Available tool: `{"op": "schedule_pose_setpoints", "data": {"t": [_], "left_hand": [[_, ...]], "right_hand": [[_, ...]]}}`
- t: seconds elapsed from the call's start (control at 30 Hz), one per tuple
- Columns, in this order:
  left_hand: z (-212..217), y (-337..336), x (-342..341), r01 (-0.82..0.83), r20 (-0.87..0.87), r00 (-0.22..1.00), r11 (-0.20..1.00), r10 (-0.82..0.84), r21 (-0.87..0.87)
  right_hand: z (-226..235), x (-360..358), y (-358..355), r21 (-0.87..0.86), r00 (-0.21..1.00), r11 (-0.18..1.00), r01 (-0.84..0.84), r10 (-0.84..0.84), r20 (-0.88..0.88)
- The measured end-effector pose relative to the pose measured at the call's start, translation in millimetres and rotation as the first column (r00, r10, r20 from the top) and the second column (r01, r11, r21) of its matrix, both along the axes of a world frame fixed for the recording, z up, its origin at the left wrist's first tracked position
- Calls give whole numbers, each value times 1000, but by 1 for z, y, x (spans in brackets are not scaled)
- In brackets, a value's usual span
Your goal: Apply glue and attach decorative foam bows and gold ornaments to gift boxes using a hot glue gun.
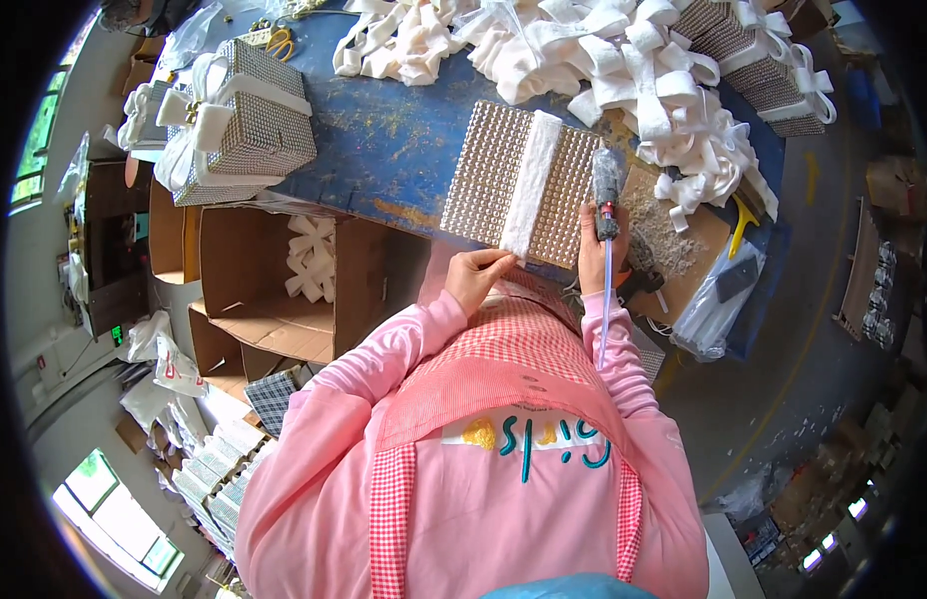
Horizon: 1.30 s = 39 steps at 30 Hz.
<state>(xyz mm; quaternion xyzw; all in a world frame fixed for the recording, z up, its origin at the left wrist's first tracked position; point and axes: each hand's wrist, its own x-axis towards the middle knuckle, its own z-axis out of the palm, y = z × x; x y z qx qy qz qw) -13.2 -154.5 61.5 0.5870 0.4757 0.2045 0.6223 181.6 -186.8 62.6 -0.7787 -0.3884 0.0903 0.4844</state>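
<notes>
Head view: at frame centre, the left hand (475, 277) pinches the white ribbon (531, 183) flat across the studded silver panel (503, 180), while the right hand (591, 250) grips a glue gun (608, 190) at the blue table (383, 140) edge.

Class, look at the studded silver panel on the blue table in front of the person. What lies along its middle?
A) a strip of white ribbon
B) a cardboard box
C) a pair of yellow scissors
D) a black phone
A: a white ribbon strip runs lengthwise down the centre of the studded silver panel, with the left hand pinching its near end while the right hand holds a glue gun beside the panel.
</notes>
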Motion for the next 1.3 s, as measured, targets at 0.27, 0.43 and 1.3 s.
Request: {"op": "schedule_pose_setpoints", "data": {"t": [0.27,0.43,1.3], "left_hand": [[-9,14,17,-209,39,942,675,333,-708],[0,13,24,-202,120,893,625,433,-755],[53,79,-29,215,-308,951,655,29,725]], "right_hand": [[6,-4,0,43,994,999,4,0,-111],[10,-6,-1,-21,997,999,-37,35,-75],[-20,0,-11,8,961,999,43,-39,-274]]}}
